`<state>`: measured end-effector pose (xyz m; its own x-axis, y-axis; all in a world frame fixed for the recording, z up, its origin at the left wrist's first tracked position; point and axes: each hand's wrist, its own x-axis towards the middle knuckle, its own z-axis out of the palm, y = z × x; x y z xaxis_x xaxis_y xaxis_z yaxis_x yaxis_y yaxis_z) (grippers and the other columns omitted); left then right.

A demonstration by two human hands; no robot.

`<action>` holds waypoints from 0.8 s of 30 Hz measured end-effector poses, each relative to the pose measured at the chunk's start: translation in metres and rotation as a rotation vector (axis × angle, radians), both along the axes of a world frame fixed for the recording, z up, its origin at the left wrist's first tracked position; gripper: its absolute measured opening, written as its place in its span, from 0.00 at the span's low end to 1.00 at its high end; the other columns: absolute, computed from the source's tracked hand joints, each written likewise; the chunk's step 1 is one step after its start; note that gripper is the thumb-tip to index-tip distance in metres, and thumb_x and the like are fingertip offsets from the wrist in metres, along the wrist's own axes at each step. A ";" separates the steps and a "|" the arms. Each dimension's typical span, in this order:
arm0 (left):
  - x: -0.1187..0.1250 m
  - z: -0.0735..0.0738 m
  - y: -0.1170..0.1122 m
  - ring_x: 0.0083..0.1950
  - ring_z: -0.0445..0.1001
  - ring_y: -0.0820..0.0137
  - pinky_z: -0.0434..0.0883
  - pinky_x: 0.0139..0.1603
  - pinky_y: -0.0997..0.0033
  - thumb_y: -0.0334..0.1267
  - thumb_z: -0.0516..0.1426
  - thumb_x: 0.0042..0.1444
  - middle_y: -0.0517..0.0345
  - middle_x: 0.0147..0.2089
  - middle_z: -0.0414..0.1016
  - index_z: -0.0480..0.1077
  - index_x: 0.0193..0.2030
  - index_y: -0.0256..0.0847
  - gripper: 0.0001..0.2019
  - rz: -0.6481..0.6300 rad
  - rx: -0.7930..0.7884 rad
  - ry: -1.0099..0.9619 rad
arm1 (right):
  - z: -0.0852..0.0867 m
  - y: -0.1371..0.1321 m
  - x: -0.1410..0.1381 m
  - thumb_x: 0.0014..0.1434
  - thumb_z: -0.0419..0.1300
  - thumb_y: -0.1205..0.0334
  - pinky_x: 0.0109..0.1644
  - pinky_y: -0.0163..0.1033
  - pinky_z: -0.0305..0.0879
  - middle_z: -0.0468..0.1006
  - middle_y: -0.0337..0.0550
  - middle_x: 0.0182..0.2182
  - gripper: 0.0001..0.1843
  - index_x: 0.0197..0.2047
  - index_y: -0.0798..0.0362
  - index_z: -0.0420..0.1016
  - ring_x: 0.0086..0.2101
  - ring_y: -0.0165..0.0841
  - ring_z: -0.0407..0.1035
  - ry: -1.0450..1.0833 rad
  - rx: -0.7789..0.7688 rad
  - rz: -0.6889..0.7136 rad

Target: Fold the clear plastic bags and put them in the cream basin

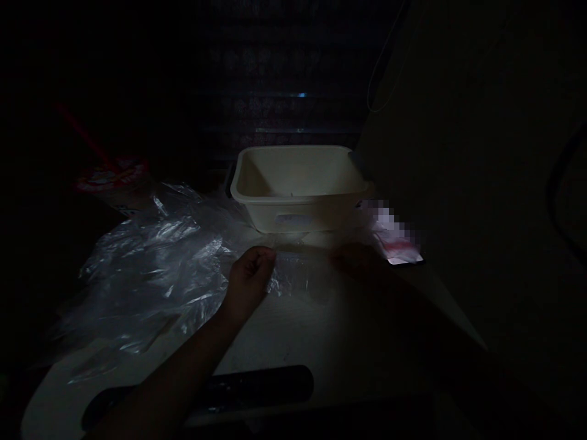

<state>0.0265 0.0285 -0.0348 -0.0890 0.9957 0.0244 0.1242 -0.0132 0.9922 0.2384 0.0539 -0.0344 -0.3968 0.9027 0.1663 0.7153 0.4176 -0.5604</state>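
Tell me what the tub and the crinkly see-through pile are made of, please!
The cream tub looks like smooth, dull-sheened hard plastic: its corners are rounded as if moulded, though it's too dark to be sure. The crinkly pile seems to be thin, shiny, clear plastic film: it wrinkles and catches bright glints.

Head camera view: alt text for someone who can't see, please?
A left hand pinches thin clear plastic, a shadowed right hand near its other end, over a dim pale table. Beyond stands a cream rectangular tub; crumpled transparent film lies left.
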 end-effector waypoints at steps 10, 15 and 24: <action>0.000 -0.005 0.001 0.15 0.51 0.82 0.52 0.15 0.82 0.40 0.53 0.47 0.70 0.15 0.54 0.63 0.26 0.38 0.07 -0.054 0.000 -0.084 | 0.010 -0.006 0.007 0.47 0.54 0.55 0.35 0.40 0.64 0.74 0.39 0.25 0.09 0.25 0.49 0.72 0.31 0.34 0.68 0.304 -0.032 -0.283; 0.002 -0.004 0.000 0.14 0.57 0.81 0.56 0.15 0.83 0.41 0.54 0.46 0.71 0.13 0.57 0.64 0.27 0.40 0.07 -0.144 -0.058 -0.168 | 0.007 -0.004 0.011 0.49 0.54 0.55 0.35 0.42 0.64 0.73 0.41 0.26 0.09 0.29 0.50 0.71 0.31 0.34 0.68 0.349 -0.038 -0.332; 0.004 -0.004 -0.003 0.22 0.72 0.70 0.68 0.18 0.75 0.41 0.56 0.45 0.60 0.21 0.69 0.65 0.27 0.36 0.09 -0.505 -0.356 -0.336 | 0.003 -0.008 0.004 0.54 0.48 0.54 0.31 0.36 0.64 0.72 0.40 0.27 0.14 0.34 0.55 0.69 0.26 0.27 0.67 0.400 -0.079 -0.332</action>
